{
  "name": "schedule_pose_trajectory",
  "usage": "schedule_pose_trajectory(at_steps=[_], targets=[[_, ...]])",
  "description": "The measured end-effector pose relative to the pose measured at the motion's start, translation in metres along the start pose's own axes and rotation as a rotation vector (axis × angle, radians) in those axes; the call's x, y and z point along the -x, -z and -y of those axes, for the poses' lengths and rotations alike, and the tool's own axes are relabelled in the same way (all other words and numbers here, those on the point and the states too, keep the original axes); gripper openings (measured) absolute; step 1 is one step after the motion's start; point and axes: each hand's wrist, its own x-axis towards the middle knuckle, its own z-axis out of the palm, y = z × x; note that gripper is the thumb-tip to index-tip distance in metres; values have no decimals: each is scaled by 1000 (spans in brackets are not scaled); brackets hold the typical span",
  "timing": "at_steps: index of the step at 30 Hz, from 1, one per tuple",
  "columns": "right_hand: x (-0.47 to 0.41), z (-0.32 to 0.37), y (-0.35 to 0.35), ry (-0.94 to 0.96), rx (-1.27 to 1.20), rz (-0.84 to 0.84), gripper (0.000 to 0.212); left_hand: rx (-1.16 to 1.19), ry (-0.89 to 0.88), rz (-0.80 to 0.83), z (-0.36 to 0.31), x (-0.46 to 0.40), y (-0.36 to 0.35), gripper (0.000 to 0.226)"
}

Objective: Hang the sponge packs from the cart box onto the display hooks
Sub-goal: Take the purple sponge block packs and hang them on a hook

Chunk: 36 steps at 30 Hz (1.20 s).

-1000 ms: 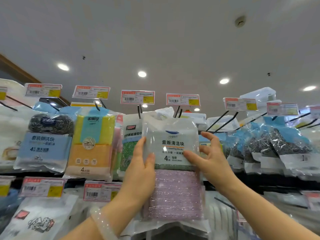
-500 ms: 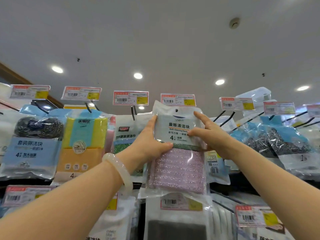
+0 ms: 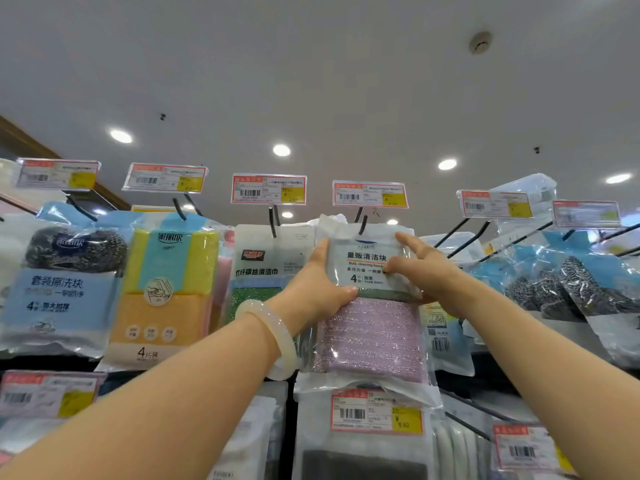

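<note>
- Far left of the grip hangs a steel-wool pack with a blue label, and just beside it a yellow, teal and orange sponge pack.
- Next to the grip on its left hangs a white pack with a green scourer, partly behind the left wrist.
- The left hand grips the left edge of the purple sponge pack, thumb across the front, fingers curled behind; a pale bangle sits on that wrist.
- The purple sponge pack is raised between both hands, its top edge at the black display hook under a red and yellow price tag.
- The right hand pinches the pack's right edge, thumb on the white label, index finger stretched up towards the hook.
- To the right of the grip hang more steel-wool packs on angled hooks.
</note>
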Motion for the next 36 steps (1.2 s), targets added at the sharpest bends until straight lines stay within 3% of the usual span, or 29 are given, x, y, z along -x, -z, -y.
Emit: schedule_pose_trajectory(at_steps=[9,14,16,18,22,26,29,32,36], targets=[[-26,-30,-37,67,302,-144,59,-231,67,-130,33,-18,-26,69],[-4,-52,-39,-32,577,120,103,-344,150,3,45,-8,-37,69],[7,-61,-39,-79,729,214,97,-448,211,125,48,-3,-38,58],[15,-64,-42,-88,809,276,74,-543,251,225,49,1,-38,48],[31,-49,-50,-16,843,249,60,-507,212,174,40,16,-31,33],[58,-26,-61,105,773,201,59,-467,96,67,32,53,-14,54],[84,-8,-80,258,757,219,59,-592,38,-11,35,92,8,68],[111,8,-114,384,687,270,60,-789,84,-94,45,136,38,71],[158,27,-186,495,559,442,59,-966,285,-95,75,211,91,68]])
